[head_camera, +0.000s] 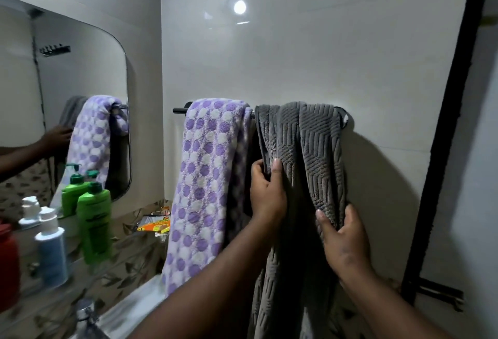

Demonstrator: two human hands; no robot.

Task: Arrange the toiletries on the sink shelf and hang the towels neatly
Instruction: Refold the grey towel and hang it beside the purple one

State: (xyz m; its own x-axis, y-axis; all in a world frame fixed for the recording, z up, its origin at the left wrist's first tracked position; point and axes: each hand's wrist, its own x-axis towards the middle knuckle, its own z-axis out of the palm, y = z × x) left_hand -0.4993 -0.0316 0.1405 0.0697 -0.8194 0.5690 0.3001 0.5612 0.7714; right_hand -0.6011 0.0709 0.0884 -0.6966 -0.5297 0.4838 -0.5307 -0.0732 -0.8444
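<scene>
A grey ribbed towel [301,150] hangs bunched over the right half of a black towel bar [179,110] on the white wall. My left hand [266,190] pinches the towel's left edge partway down. My right hand [341,239] grips its right edge lower down. A purple-and-white dotted towel [207,177] hangs on the bar's left half, touching the grey one. On the glass sink shelf [72,253] at the left stand a green bottle [94,220], a second green pump bottle [72,196] behind it, and a blue bottle with a white cap [51,249].
A mirror [62,96] above the shelf reflects the towels and an arm. A red container [8,266] sits at the far left. An orange packet [155,224] lies at the shelf's far end. A tap [86,311] is below. A black frame [444,136] runs down the right.
</scene>
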